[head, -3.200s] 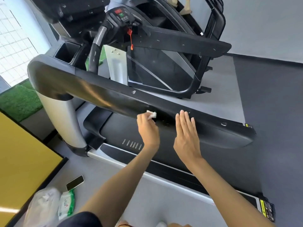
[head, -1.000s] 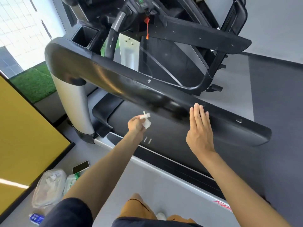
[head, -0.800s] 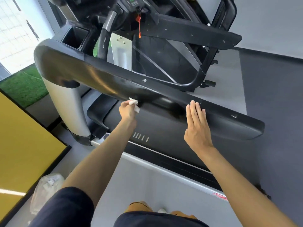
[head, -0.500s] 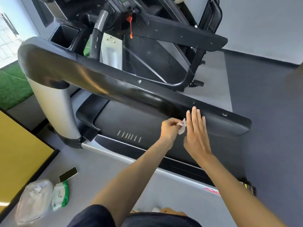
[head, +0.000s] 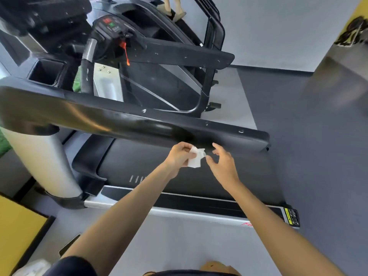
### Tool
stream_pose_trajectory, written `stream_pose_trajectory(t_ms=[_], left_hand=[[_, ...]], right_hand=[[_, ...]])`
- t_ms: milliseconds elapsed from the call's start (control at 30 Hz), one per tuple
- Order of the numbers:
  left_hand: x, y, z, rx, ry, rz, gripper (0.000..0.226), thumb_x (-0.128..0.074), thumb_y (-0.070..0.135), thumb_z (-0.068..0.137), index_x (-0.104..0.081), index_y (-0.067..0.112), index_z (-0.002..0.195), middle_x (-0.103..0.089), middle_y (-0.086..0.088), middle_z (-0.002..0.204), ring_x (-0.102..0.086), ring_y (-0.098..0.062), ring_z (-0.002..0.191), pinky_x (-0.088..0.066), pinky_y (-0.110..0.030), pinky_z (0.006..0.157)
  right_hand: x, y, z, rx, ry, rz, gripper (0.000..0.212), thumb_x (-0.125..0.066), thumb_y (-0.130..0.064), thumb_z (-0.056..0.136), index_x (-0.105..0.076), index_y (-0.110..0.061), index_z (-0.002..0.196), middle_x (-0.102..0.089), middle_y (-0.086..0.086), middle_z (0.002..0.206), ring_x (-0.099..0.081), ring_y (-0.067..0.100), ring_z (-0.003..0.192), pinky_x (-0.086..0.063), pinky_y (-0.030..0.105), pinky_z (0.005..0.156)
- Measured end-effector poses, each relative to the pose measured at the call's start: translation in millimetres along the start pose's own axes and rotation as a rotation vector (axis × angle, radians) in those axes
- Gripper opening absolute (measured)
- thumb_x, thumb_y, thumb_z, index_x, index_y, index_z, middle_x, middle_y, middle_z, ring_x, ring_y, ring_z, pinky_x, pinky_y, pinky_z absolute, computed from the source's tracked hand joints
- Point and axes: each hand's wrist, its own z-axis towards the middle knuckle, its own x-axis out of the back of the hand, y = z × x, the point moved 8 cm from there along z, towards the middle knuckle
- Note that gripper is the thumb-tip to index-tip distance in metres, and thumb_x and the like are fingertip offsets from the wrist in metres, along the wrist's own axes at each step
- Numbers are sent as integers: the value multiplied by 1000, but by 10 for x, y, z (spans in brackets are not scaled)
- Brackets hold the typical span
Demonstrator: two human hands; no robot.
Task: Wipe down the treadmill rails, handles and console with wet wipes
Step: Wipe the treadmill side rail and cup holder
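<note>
A black treadmill stands before me, its near side rail point(head: 123, 120) running across the view. Just below the rail's right part, my left hand point(head: 179, 156) grips a small white wet wipe point(head: 196, 159). My right hand point(head: 222, 162) is off the rail and pinches the wipe's right corner with thumb and forefinger. The far rail point(head: 179, 55) and the console point(head: 111, 26), with its red safety cord point(head: 124, 51), sit behind. The black belt point(head: 139, 162) lies under my hands.
A silver upright post point(head: 39, 162) holds the rail at the left. A phone point(head: 68, 246) and a plastic bag point(head: 29, 268) lie on the grey floor at the lower left beside a yellow panel point(head: 18, 234). More machines stand behind the treadmill.
My left hand carried the wipe from the rail's left part over to the right. My right hand lifted off the rail and took hold of the wipe's corner.
</note>
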Motion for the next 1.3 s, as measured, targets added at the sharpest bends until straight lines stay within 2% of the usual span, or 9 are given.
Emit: stream_pose_trajectory(t_ms=[167,267,333,533,700,767,967,1133,1300], left_hand=[[-71,139,-84,-23,-5,5,21,-60,-4,87,-56,5,106,-60,-10,98,-63,-24,88,-56,-31,68],[-212,206,-103,-29,-22,-3,23,-58,-5,87,-56,4,109,-61,-9,98,-64,-23,86,-54,-31,67],[-330,187,-142,-7,-21,-23,25,-57,-3,89,-55,4,112,-63,-9,100,-65,-24,88,-55,-32,70],[-576,87,-282,28,-3,-73,22,-63,6,89,-58,13,109,-66,-7,104,-67,-21,95,-54,-33,77],[-586,124,-414,-44,203,-97,24,-61,-5,85,-57,10,105,-63,-8,98,-66,-22,86,-54,-30,69],[-535,119,-472,-45,276,-155,24,-62,-4,85,-56,10,104,-64,-9,102,-65,-24,86,-54,-32,68],[-415,130,-643,-50,399,-288,37,-64,-7,84,-50,5,116,-65,-12,100,-66,-25,82,-53,-33,72],[-326,250,-649,-96,390,-131,18,-65,-4,84,-58,6,98,-64,-13,99,-66,-25,84,-53,-30,70],[-232,264,-651,-43,334,129,16,-64,21,90,-64,10,102,-69,-7,105,-68,-18,92,-55,-30,77]], right_hand=[[-78,-129,75,70,-120,35,47,-57,-20,91,-47,-21,137,-55,-2,127,-47,13,121,-41,31,101],[13,-130,138,81,-165,79,22,-57,-17,91,-60,-13,113,-64,2,107,-60,17,99,-52,24,75],[166,-88,204,58,-161,146,14,-57,-14,91,-63,-9,103,-66,3,97,-61,16,86,-47,16,62],[369,221,279,-153,-276,481,11,-58,-6,87,-67,-5,95,-68,11,100,-64,28,98,-54,38,87],[262,320,167,-415,-504,877,26,-47,-24,99,-65,-6,106,-70,14,98,-65,25,89,-52,34,86],[190,325,129,-479,-606,992,24,-40,-16,100,-62,-9,105,-68,11,97,-64,23,89,-50,33,85],[43,164,-12,-425,-803,994,17,-51,-2,94,-62,-12,103,-68,7,93,-64,17,85,-50,31,84],[28,39,51,-409,-732,986,11,-57,-8,93,-63,-8,102,-69,7,91,-64,17,83,-51,31,83],[7,-36,98,-354,-643,895,11,-57,-7,92,-64,-6,101,-70,8,88,-65,16,81,-49,31,85]])
